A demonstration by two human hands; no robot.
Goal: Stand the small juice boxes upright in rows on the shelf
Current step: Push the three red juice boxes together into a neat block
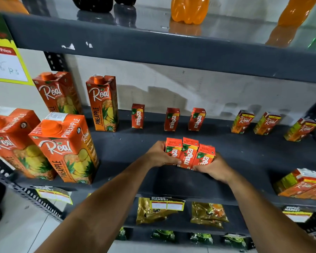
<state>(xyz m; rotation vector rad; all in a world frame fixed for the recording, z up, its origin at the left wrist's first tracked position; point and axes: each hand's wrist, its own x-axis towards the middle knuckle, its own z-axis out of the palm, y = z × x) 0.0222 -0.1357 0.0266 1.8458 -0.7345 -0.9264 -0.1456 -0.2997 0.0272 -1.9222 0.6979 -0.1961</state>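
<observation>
A single wide-angle view, worn on the person's head, looks forward and down into a dark grey metal shelf (226,143) from close range. The lens sits just below the upper grey shelf board (153,48), whose top surface shows along the upper edge of the frame. Both bare forearms enter from the bottom edge and run up toward the middle. Straight shelf edges bow outward at the sides. A pale tiled floor (22,225) shows at the lower left, and lower shelves appear beneath the arms.
</observation>
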